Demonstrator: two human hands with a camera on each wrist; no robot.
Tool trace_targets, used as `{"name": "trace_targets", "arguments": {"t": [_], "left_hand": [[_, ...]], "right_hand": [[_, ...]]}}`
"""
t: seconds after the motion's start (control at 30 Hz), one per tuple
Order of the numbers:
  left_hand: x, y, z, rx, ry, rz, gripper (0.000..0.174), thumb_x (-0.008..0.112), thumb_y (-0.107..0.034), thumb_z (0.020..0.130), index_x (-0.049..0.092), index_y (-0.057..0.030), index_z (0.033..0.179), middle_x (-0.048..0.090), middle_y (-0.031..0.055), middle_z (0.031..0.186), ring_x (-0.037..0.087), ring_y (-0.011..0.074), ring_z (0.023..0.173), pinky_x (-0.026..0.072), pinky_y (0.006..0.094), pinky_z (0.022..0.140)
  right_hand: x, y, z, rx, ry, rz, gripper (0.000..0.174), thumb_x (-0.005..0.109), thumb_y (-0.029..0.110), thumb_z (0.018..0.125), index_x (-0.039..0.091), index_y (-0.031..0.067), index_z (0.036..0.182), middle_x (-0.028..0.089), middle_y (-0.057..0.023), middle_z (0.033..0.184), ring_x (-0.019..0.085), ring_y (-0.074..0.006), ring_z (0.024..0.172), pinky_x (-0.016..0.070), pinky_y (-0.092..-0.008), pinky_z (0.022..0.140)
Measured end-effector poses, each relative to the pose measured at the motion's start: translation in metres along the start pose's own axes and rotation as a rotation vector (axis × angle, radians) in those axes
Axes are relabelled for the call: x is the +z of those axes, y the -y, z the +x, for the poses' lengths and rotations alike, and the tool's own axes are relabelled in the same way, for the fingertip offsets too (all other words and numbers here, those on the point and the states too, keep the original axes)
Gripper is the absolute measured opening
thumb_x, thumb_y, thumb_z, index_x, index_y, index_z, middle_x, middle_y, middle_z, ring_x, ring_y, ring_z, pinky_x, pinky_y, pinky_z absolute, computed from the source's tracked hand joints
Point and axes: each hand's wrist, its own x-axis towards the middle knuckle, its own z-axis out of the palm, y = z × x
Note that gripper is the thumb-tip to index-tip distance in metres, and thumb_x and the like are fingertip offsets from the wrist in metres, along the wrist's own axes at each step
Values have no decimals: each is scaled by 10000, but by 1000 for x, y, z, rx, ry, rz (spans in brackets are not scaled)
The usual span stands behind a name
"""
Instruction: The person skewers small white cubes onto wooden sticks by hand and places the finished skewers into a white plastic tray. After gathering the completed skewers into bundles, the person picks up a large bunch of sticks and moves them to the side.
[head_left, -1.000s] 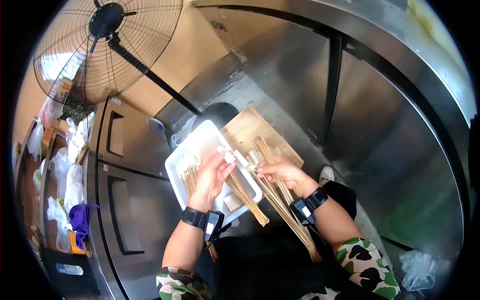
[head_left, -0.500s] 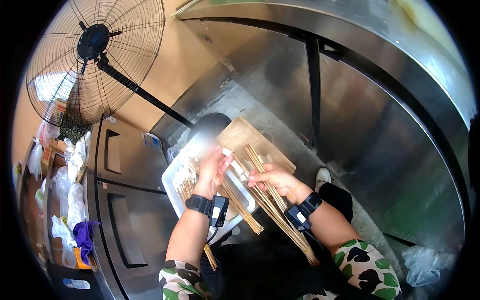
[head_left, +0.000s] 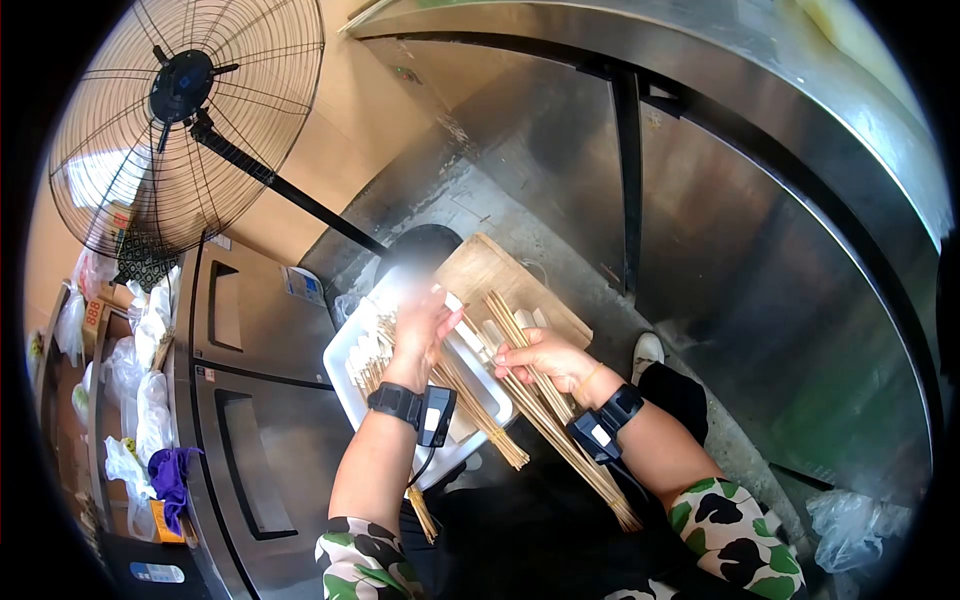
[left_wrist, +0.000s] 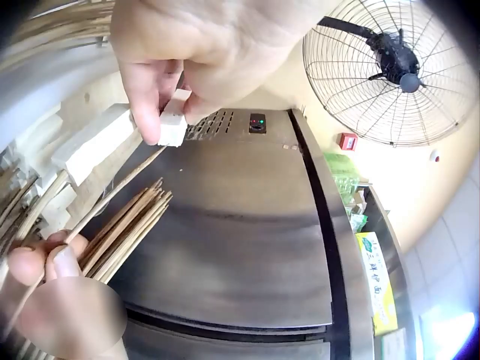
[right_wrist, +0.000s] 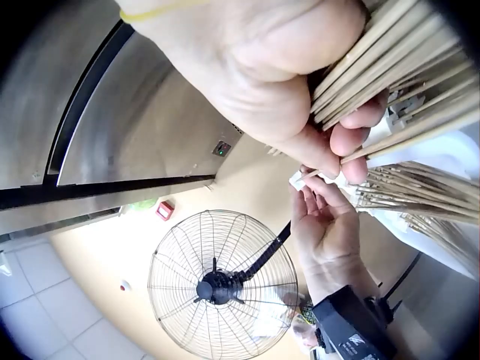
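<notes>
White block (left_wrist: pixel 174 124): left hand (head_left: pixel 418 335) is pinching it between thumb and forefinger, over the white tray (head_left: pixel 345 370), beside the wooden board (head_left: pixel 490 268). Right hand (head_left: pixel 545 355) is gripping a bundle of bamboo skewers (head_left: pixel 570 440), its thumb pressing one skewer (left_wrist: pixel 112 196) out ahead of the rest, tip sitting just under the block. My read: centre the tip on the end face, drive along the long axis, keep fingertips off the exit side. Writing: green-yellow sign (left_wrist: pixel 377 279) is showing print, not legible.
</notes>
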Motion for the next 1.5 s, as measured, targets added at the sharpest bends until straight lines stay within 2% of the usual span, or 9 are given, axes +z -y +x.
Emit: {"name": "trace_targets", "arguments": {"t": [0.43,0.53,0.9,1.07,1.17,1.23,1.37,1.43,1.5], "left_hand": [[13,9,-14,183,90,284,273,565,-103,874,534,-34,1136,593,39,886,571,99,718,525,224,636],[17,12,-18,168,119,273,301,571,-88,867,522,15,1145,581,91,895,574,138,748,531,236,615],[22,26,-35,148,157,294,318,583,-97,863,516,19,1152,592,85,867,581,128,720,530,224,625],[11,26,-27,106,221,330,386,574,-108,872,458,-14,1227,587,57,891,592,127,720,539,239,651],[4,-6,-50,306,96,547,408,528,-86,887,402,-31,1271,565,62,913,599,141,713,531,249,648],[-30,-7,-56,413,117,335,315,505,-100,894,453,-23,1195,563,69,919,592,134,689,514,234,619],[-91,26,-62,68,-100,580,238,487,-66,867,494,-32,1103,553,71,901,563,125,672,492,232,581],[-114,57,-65,-169,-8,715,271,507,-73,843,496,-19,1108,558,71,915,575,144,718,495,249,574],[-126,91,-62,13,48,1155,304,537,-105,817,523,7,1099,591,91,881,601,165,696,501,261,564]], "right_hand": [[-2,-2,1,-11,-69,40,100,601,57,820,530,4,866,623,-115,729,501,-67,502,387,-166,438],[-1,1,-1,-18,-93,47,97,600,53,818,532,4,867,623,-114,720,503,-66,500,386,-165,434],[-6,-6,3,-47,-93,20,93,580,64,832,539,7,893,627,-126,739,494,-55,506,392,-159,447],[-5,-4,4,-25,-156,-89,68,580,26,823,529,16,867,614,-79,722,512,-51,533,406,-158,456],[-9,-6,6,-58,-214,-214,88,578,21,815,527,15,888,584,-30,752,513,-47,559,420,-164,469],[-6,-1,2,-54,-255,-239,130,585,29,815,529,11,931,569,-21,781,519,-56,570,438,-181,485],[1,5,-2,-35,-288,-245,197,573,100,842,526,-9,999,555,-24,790,538,-79,604,460,-207,522],[2,3,-1,-42,-268,-238,186,563,127,857,536,-5,985,565,-26,797,542,-82,623,461,-210,546],[2,2,-2,-55,-264,-243,169,567,130,858,545,1,965,564,-20,776,539,-80,622,454,-208,545]]}}
